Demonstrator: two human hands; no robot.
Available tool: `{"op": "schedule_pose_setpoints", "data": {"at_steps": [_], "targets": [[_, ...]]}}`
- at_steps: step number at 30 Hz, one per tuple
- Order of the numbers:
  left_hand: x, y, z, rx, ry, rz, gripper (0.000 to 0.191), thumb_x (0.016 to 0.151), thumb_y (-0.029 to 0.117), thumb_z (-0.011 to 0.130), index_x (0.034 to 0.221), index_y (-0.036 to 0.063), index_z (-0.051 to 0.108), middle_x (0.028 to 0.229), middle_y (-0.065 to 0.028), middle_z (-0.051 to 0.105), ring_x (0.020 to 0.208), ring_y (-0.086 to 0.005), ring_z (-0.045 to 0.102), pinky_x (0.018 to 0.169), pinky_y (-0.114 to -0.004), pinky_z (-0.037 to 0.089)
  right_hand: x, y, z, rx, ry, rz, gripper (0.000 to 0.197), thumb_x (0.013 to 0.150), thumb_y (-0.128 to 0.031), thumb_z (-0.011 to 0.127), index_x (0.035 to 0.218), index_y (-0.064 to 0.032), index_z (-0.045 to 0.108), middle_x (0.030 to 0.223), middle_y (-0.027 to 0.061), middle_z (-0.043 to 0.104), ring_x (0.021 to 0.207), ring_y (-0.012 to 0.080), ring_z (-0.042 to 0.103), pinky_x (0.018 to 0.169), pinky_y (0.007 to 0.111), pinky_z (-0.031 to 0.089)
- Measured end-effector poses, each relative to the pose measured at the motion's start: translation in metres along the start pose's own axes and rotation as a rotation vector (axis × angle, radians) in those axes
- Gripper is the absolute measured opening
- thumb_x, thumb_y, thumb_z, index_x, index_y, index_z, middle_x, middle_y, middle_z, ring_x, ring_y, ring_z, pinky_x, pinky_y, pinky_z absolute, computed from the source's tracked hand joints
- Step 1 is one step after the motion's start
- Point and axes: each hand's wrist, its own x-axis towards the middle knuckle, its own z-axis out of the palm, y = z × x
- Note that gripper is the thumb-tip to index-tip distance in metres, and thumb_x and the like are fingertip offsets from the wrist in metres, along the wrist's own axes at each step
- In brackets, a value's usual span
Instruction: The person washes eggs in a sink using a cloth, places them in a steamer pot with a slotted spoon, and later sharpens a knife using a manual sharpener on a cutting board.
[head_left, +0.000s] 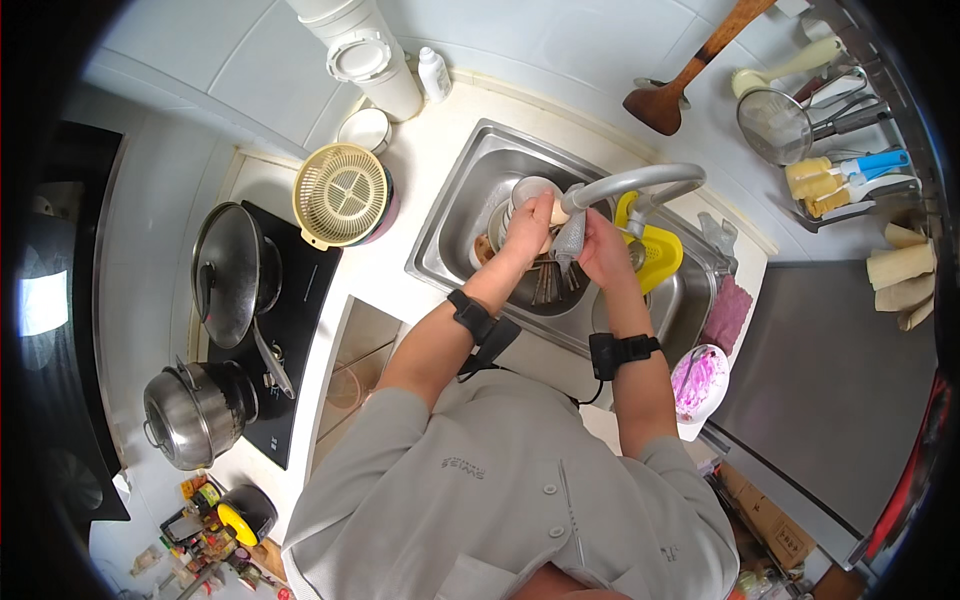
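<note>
Both hands are over the left basin of a stainless steel sink (459, 196), close under the faucet (637, 178). My right hand (604, 249) grips a grey mesh cloth (570, 238), which hangs down between the hands. My left hand (529, 223) is beside stacked bowls (534, 186), its fingers curled near a pale beige item (559, 213). The cloth and faucet head partly cover that item, so I cannot tell whether the left hand holds it. Below the cloth, a bunch of chopsticks (550, 283) lies in the basin.
A yellow strainer basket (661, 259) sits at the sink's middle. A purple cloth (727, 313) and a pink-stained white bowl (700, 382) are to the right. Leftward are a yellow colander (339, 196), a lidded pan (229, 274) and a steel pot (196, 415). A wooden spatula (664, 99) hangs behind.
</note>
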Motion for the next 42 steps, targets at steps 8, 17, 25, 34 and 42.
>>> {"op": "schedule_pose_setpoints", "data": {"at_steps": [8,17,25,34,42], "targets": [[-0.026,0.009,0.015,0.715,0.103,0.464,0.041,0.086,0.038,0.052,0.101,-0.0006,0.058,0.105,-0.0248,0.054,0.087,-0.0378,0.056,0.078,-0.039,0.045,0.014,0.015,-0.005,-0.691,0.262,-0.255,0.043,0.098,-0.032,0.033,0.111,0.002,0.056,0.1,0.0145,0.06,0.094,0.0186,0.057,0.081,0.031,0.044],[0.005,0.008,0.002,0.78,-0.013,0.555,0.05,0.089,0.05,0.039,0.106,0.0067,0.057,0.102,-0.0197,0.056,0.081,-0.0413,0.057,0.075,-0.043,0.049,0.013,0.003,0.033,-1.349,0.379,-0.33,0.034,0.091,-0.034,0.042,0.107,-0.0071,0.055,0.085,0.0218,0.061,0.084,0.0338,0.06,0.068,0.042,0.048],[-0.011,0.019,0.017,0.714,0.115,0.326,0.05,0.09,0.05,0.036,0.093,0.0064,0.061,0.101,-0.0209,0.056,0.081,-0.0405,0.058,0.076,-0.045,0.047,0.039,0.018,-0.007,-0.812,0.318,-0.345,0.031,0.092,-0.035,0.042,0.092,-0.0069,0.055,0.066,0.0058,0.062,0.059,0.0309,0.06,0.055,0.044,0.046],[0.004,0.019,0.011,0.363,0.048,0.091,0.047,0.087,0.046,0.049,0.096,0.0016,0.061,0.1,-0.0235,0.057,0.086,-0.0331,0.058,0.071,-0.042,0.048,0.023,0.012,0.01,-1.498,0.281,-0.471,0.033,0.091,-0.032,0.04,0.095,-0.0059,0.061,0.09,0.0145,0.062,0.083,0.0322,0.059,0.068,0.043,0.047],[-0.019,0.04,0.012,0.327,-0.092,-0.027,0.038,0.087,0.032,0.056,0.108,0.0,0.057,0.09,-0.0073,0.062,0.082,-0.0162,0.058,0.073,-0.028,0.046,0.025,0.007,-0.003,-1.217,0.295,-0.392,0.035,0.094,-0.033,0.04,0.107,-0.0034,0.055,0.099,0.016,0.062,0.093,0.0337,0.058,0.074,0.043,0.045]]}}
